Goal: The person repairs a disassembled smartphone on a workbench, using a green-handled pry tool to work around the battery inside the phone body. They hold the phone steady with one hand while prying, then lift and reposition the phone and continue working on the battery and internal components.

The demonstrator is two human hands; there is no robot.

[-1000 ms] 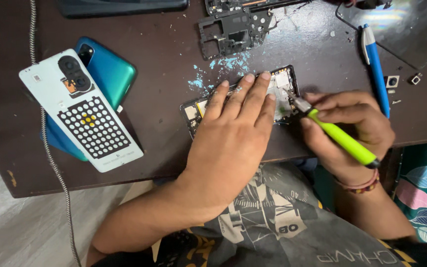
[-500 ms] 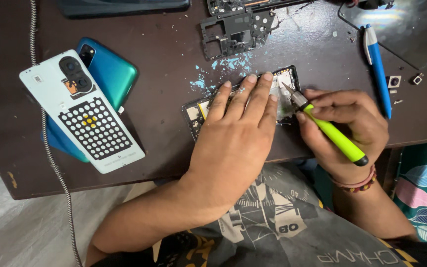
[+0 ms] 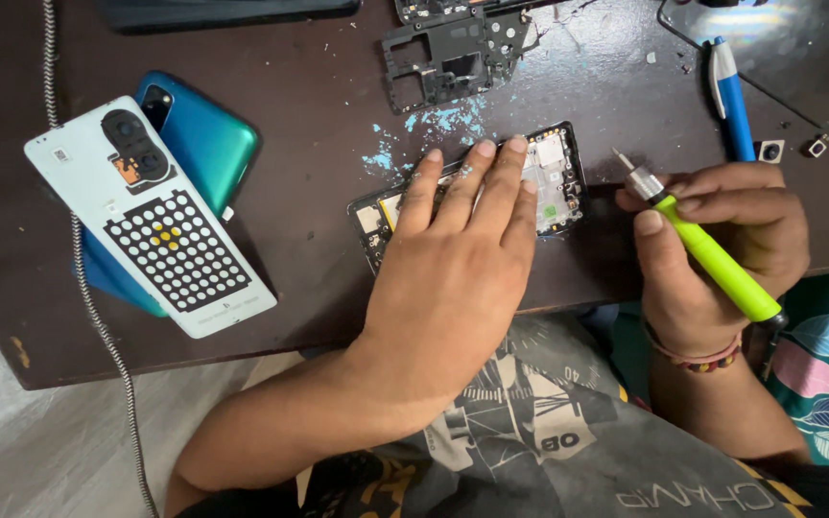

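Note:
An opened phone [image 3: 554, 177] with its circuit board exposed lies on the dark table [image 3: 319, 278]. My left hand [image 3: 453, 269] rests flat on it, fingers spread over its left and middle part. My right hand [image 3: 722, 240] grips a lime-green screwdriver [image 3: 698, 245]. The metal tip points up and left and hovers just to the right of the phone, off the board.
A white phone back cover [image 3: 160, 225] lies over a teal phone [image 3: 203, 134] at the left. A black plastic inner frame [image 3: 453, 53] and pale blue flecks [image 3: 443, 120] sit behind the opened phone. A blue pen [image 3: 731, 96], small parts [image 3: 769, 151] and a cable [image 3: 79, 278] are nearby.
My right hand has drawn the screwdriver to the right, lifting its tip off the phone's board. My left hand stays pressed on the phone.

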